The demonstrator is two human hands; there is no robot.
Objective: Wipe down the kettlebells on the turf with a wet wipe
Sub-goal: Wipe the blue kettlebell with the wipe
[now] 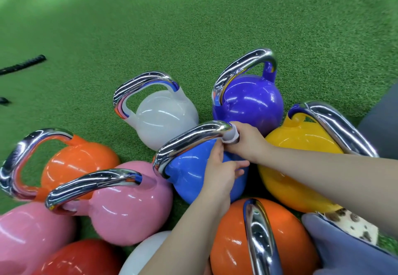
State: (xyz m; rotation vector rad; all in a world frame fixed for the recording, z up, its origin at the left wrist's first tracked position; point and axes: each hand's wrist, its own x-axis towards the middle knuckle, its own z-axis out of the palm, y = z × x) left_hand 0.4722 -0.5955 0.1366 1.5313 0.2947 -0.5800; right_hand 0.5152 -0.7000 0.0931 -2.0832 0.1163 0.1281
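Note:
Several coloured kettlebells with chrome handles stand packed together on green turf (193, 27). In the middle is a blue kettlebell (187, 171). My right hand (247, 141) grips a white wet wipe (231, 136) wrapped round the right end of its chrome handle (193, 141). My left hand (221, 173) rests on the blue body just under the handle, fingers spread and relaxed. Around it stand a white kettlebell (163, 119), a purple one (249, 102), a yellow one (290, 167), an orange one (232, 242) and a pink one (129, 206).
More bells crowd the lower left: another orange (73, 165), pink (28, 238), red (79, 259) and white (146, 253). A black rope end (23, 63) lies on the turf at far left. Grey-blue clothing (344, 244) fills the lower right. Open turf stretches beyond the bells.

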